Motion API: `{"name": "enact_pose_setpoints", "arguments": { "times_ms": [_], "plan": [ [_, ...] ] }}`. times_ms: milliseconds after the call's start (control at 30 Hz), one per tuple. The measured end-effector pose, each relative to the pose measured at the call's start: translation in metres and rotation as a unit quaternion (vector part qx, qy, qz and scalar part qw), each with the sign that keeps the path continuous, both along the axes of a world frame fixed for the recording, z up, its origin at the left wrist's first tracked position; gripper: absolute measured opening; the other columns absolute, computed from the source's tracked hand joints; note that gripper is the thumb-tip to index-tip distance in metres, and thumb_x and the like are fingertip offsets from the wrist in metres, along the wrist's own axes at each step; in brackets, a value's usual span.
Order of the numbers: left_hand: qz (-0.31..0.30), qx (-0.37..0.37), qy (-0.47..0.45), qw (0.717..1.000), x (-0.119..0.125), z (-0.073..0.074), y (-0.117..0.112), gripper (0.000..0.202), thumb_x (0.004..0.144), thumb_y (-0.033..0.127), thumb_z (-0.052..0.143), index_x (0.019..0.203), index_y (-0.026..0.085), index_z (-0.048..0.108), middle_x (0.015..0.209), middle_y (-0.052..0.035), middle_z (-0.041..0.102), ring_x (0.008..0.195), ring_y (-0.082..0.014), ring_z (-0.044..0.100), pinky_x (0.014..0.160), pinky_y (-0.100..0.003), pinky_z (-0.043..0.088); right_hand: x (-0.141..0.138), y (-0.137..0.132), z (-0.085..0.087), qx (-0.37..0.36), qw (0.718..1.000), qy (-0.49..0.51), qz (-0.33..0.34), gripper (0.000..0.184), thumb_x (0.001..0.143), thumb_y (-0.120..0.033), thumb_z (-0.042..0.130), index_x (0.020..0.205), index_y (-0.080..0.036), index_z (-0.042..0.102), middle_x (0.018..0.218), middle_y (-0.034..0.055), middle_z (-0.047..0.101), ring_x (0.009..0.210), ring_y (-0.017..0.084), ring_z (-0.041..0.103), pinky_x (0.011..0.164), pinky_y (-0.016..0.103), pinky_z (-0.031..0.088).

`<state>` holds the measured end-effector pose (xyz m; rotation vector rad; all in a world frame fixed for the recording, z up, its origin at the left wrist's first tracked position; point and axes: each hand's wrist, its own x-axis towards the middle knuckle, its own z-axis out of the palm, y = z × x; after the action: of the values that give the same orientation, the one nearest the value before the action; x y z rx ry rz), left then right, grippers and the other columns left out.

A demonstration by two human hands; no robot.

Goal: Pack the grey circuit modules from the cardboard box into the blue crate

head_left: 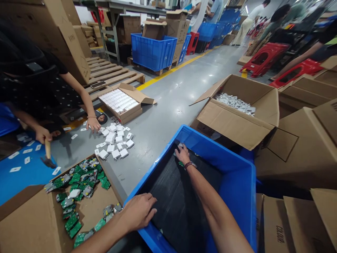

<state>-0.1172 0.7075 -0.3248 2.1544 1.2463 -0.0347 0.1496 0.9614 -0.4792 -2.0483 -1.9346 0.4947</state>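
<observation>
A deep blue plastic bin (237, 189) stands in front of me, its bottom covered by a black sheet (181, 196). My left hand (140, 211) is closed over the bin's left rim, fingers curling inward. Inside, by the far left corner, my right hand (183, 154) has its fingers bent around a small grey-and-green circuit board (180, 163), partly hidden under the hand. More board pieces lie by the wrist. Left of the bin, an open cardboard box (89, 214) holds many green circuit boards (72, 221) with grey parts.
White plastic cases (112, 138) are heaped on the floor. A co-worker's hand grips a hammer (47, 154) over a blue mat (23, 179); their other hand touches the heap. A carton (237, 130) of white parts stands right, a carton of white pieces (118, 100) beyond, near a pallet (113, 73).
</observation>
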Motion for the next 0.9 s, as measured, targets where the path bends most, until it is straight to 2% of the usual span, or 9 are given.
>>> {"name": "enact_pose_setpoints", "arguments": {
  "times_ms": [67,167,267,333,433,533,700,833,900],
  "plan": [
    [0.003,0.005,-0.006,1.0,0.0,-0.001,-0.001,0.023,0.098,0.032,0.05,0.11,0.021,0.064,0.112,-0.0112,0.067,0.102,-0.0276,0.067,0.09,-0.038,0.056,0.006,-0.006,0.001,0.016,1.0,0.003,0.003,0.054,0.094,-0.05,0.045,0.135,-0.019,0.064,0.152,0.0145,0.043,0.138,0.033,0.041,0.111,0.046,0.038],
    [0.006,0.01,-0.014,1.0,-0.001,-0.003,-0.001,0.023,0.098,0.033,0.05,0.11,0.021,0.064,0.111,-0.0115,0.067,0.102,-0.0278,0.067,0.089,-0.037,0.056,0.022,-0.024,-0.001,0.026,0.999,-0.022,0.034,0.064,0.086,-0.062,0.058,0.136,-0.022,0.062,0.149,0.0144,0.046,0.138,0.035,0.041,0.111,0.049,0.036],
    [0.004,0.009,-0.014,1.0,-0.001,-0.005,-0.001,0.022,0.097,0.033,0.051,0.109,0.021,0.065,0.111,-0.0114,0.067,0.102,-0.0281,0.067,0.089,-0.038,0.056,0.043,-0.045,-0.008,0.017,0.995,-0.032,0.09,0.071,0.078,-0.062,0.068,0.138,-0.024,0.058,0.143,0.0146,0.051,0.133,0.036,0.045,0.108,0.051,0.039],
    [0.003,0.008,-0.013,1.0,-0.001,-0.005,-0.001,0.022,0.097,0.033,0.051,0.108,0.021,0.065,0.112,-0.0116,0.067,0.103,-0.0285,0.067,0.089,-0.039,0.056,0.055,-0.054,-0.014,0.034,0.995,-0.005,0.092,0.071,0.079,-0.06,0.067,0.137,-0.021,0.058,0.134,0.0157,0.056,0.126,0.034,0.05,0.106,0.05,0.042],
    [0.005,0.012,-0.009,1.0,-0.001,-0.006,-0.001,0.022,0.097,0.032,0.05,0.108,0.02,0.065,0.113,-0.0121,0.067,0.103,-0.0288,0.067,0.089,-0.039,0.057,0.067,-0.055,-0.021,0.088,0.994,0.045,0.039,0.066,0.08,-0.057,0.065,0.132,-0.017,0.06,0.125,0.0165,0.059,0.118,0.034,0.053,0.106,0.051,0.043],
    [0.0,0.01,-0.006,1.0,-0.001,-0.007,-0.001,0.023,0.097,0.032,0.05,0.108,0.02,0.065,0.114,-0.0121,0.067,0.102,-0.0283,0.068,0.089,-0.039,0.057,0.073,-0.044,-0.022,0.13,0.987,0.094,-0.027,0.063,0.076,-0.047,0.065,0.13,-0.015,0.059,0.128,0.0174,0.059,0.121,0.034,0.053,0.109,0.053,0.041],
    [0.001,0.009,-0.014,1.0,-0.001,-0.008,-0.001,0.022,0.097,0.032,0.05,0.108,0.02,0.065,0.113,-0.0119,0.067,0.101,-0.0275,0.068,0.089,-0.038,0.057,0.082,-0.035,-0.014,0.072,0.97,0.216,-0.088,0.062,0.074,-0.036,0.06,0.131,-0.012,0.059,0.124,0.0161,0.065,0.114,0.029,0.061,0.101,0.044,0.049],
    [0.004,0.006,-0.023,1.0,-0.001,-0.006,-0.002,0.023,0.097,0.033,0.049,0.108,0.02,0.065,0.111,-0.012,0.067,0.103,-0.0282,0.067,0.09,-0.038,0.056,0.093,-0.05,-0.008,0.056,0.987,0.101,-0.115,0.047,0.075,-0.029,0.054,0.116,-0.01,0.07,0.123,0.0179,0.066,0.12,0.032,0.058,0.107,0.045,0.043],
    [0.01,0.006,-0.026,1.0,-0.001,-0.006,-0.002,0.023,0.098,0.033,0.049,0.109,0.02,0.065,0.111,-0.0122,0.067,0.104,-0.0282,0.067,0.091,-0.038,0.055,0.097,-0.058,-0.005,0.051,0.989,0.031,-0.136,0.047,0.076,-0.027,0.053,0.116,-0.01,0.071,0.126,0.0191,0.064,0.122,0.035,0.055,0.107,0.048,0.042]
  ]
}}
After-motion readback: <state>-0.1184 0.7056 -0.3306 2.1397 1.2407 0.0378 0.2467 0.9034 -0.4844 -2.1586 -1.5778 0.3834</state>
